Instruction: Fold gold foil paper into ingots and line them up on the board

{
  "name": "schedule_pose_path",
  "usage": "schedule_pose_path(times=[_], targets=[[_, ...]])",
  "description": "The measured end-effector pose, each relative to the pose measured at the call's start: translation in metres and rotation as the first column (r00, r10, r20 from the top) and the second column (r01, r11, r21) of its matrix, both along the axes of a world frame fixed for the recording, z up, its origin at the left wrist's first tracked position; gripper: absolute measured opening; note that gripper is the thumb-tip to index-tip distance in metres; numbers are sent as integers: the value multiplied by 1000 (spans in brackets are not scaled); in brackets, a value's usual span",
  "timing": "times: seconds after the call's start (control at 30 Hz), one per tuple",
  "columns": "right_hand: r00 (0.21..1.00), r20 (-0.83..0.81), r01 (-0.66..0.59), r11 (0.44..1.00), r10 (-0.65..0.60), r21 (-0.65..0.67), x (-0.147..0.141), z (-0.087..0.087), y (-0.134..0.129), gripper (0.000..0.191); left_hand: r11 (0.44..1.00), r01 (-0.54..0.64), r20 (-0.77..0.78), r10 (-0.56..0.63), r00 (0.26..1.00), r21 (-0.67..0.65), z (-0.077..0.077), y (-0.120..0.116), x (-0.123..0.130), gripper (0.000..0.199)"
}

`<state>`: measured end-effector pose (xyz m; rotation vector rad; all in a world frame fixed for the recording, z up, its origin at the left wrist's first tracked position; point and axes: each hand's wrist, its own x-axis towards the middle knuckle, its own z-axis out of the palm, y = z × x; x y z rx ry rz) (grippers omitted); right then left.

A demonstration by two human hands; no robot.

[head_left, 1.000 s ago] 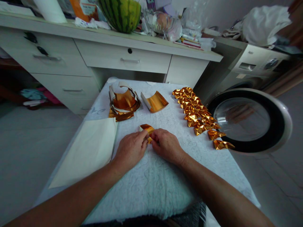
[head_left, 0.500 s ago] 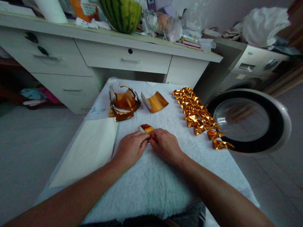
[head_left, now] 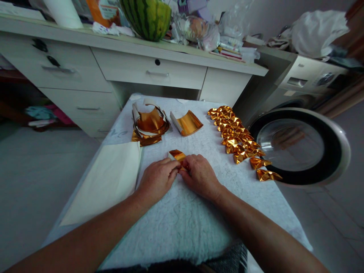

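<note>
Between my hands, a small sheet of gold foil paper [head_left: 177,154] with a pale back lies partly folded at the middle of the cloth-covered table. My left hand [head_left: 159,175] pinches its left and near side. On the right side, my right hand [head_left: 200,175] has its fingers closed on the same paper, the thumb close to the left fingertips. My fingers hide much of the paper. Beyond them rest a single curved gold sheet [head_left: 188,123] and a curled stack of gold sheets [head_left: 150,123]. Rows of folded gold foil pieces [head_left: 234,131] lie to the right.
A cream paper sheet [head_left: 105,182] covers the table's left part. An open washing machine door [head_left: 339,148] reaches up to the table's right edge. Behind stands a white drawer desk [head_left: 176,74] carrying a watermelon [head_left: 148,17], plastic bags and a paper roll [head_left: 64,13].
My right fingers have shifted slightly over the paper, showing a bit more gold between my hands. The view has moved very slightly; the other things stay in place.
</note>
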<state>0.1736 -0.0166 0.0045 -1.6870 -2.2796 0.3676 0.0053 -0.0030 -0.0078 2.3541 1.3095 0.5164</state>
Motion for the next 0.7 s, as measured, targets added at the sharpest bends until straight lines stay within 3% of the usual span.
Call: schedule_pose_path(times=[0.5,0.7], targets=[[992,74,97,993,-101,64,-6,-4,-1,16,999,-35,-28,35,999,-3,1,-1,2,11],[990,113,81,995,-87,51,-6,-2,-4,19,999,-38,-46,38,998,-14,4,-1,2,13]])
